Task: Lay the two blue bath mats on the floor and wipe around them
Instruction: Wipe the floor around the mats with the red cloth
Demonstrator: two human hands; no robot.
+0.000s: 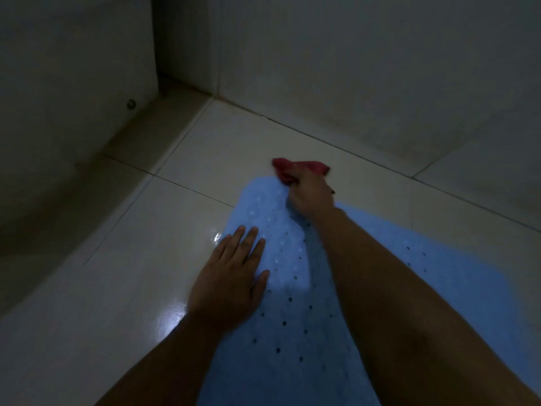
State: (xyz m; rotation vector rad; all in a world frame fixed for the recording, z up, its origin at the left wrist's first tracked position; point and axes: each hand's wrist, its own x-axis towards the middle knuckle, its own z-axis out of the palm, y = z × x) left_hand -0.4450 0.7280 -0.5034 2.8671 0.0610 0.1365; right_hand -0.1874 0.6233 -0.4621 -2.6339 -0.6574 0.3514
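The right hand [311, 194] squeezed the red cloth [295, 168] tight while the left hand [231, 276] lay open and flat on 1 blue mat [292, 303], which could slip on the shiny wet-looking floor [123, 259].

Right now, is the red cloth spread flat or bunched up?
Bunched: the red cloth is crumpled in the right hand on the floor tile.

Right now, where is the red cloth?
In the head view the red cloth is bunched in the right hand, on the white floor tiles just beyond the far end of the blue mat, near the wall.
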